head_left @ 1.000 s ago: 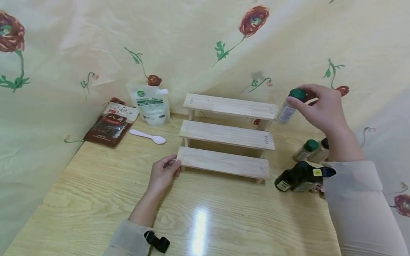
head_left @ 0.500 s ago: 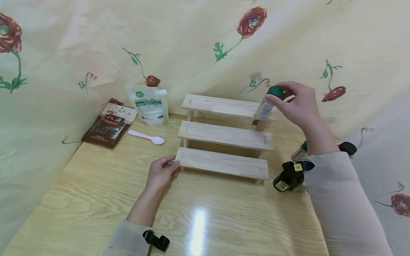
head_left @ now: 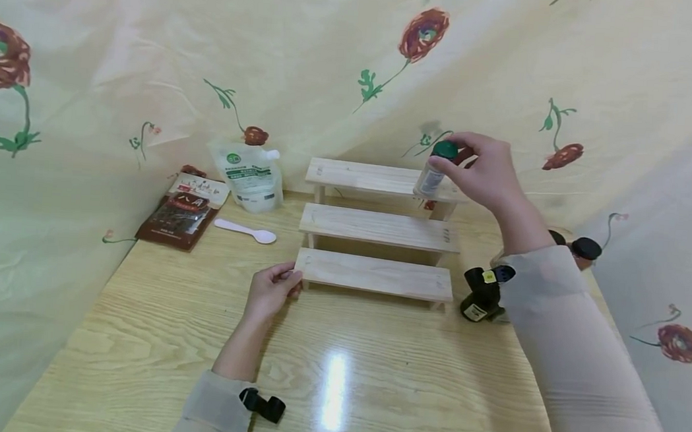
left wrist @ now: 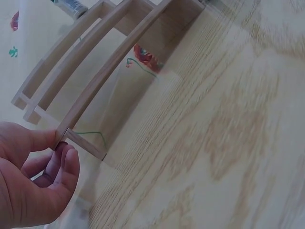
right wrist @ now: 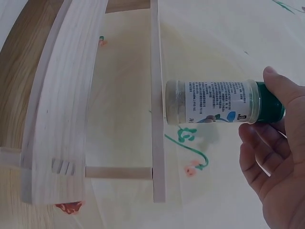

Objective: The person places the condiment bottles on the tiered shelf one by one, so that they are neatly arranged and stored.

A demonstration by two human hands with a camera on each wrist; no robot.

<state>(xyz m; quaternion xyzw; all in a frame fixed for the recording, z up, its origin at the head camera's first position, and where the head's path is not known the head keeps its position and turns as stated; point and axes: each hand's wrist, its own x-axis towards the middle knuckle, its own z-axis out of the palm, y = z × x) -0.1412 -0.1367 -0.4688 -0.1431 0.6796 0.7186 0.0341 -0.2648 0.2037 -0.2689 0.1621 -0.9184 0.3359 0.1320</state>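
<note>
On table (head_left: 406, 391), rack (head_left: 378, 226) near flowered backdrop (head_left: 308, 62)

Soft head-view light, white glare on tabletop (head_left: 406, 391), dimmer wrist views, wooden rack (right wrist: 66, 105) lens-bowed

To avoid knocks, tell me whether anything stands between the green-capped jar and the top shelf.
Nothing visible does. The right hand holds the green-capped jar near the right end of the top shelf, and no object shows between jar and shelf; whether they touch is unclear.
</note>
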